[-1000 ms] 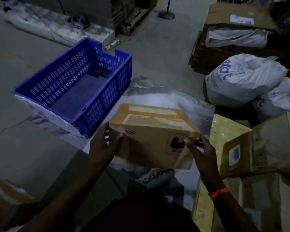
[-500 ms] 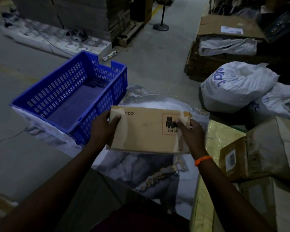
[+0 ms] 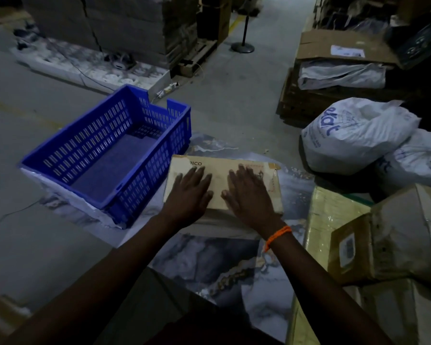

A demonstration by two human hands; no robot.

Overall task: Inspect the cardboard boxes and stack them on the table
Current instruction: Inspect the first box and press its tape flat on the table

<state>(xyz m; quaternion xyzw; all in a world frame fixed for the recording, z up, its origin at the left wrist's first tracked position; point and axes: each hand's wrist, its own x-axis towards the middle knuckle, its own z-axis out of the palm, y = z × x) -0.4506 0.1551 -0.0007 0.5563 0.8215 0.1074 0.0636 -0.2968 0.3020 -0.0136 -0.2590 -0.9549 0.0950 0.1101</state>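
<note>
A tan cardboard box (image 3: 219, 168) with printed lettering lies flat on the marble-patterned table (image 3: 209, 260), just right of the blue crate. Both of my palms lie flat on its top. My left hand (image 3: 188, 192) presses the left half, fingers straight and spread. My right hand (image 3: 249, 195), with an orange band at the wrist, presses the right half and covers the printed label there. More cardboard boxes (image 3: 393, 237) sit piled at the right edge of the table, one with a white barcode sticker.
A blue slotted plastic crate (image 3: 110, 155) stands on the table's left end, touching the box. White filled sacks (image 3: 353, 135) lie on the floor to the right. Pallets of stacked cartons (image 3: 125, 26) and a post stand (image 3: 243, 47) are further back.
The box was held up by its two ends and tilted; now it lies flat on the table and both hands have shifted from gripping its ends to pressing flat on top.
</note>
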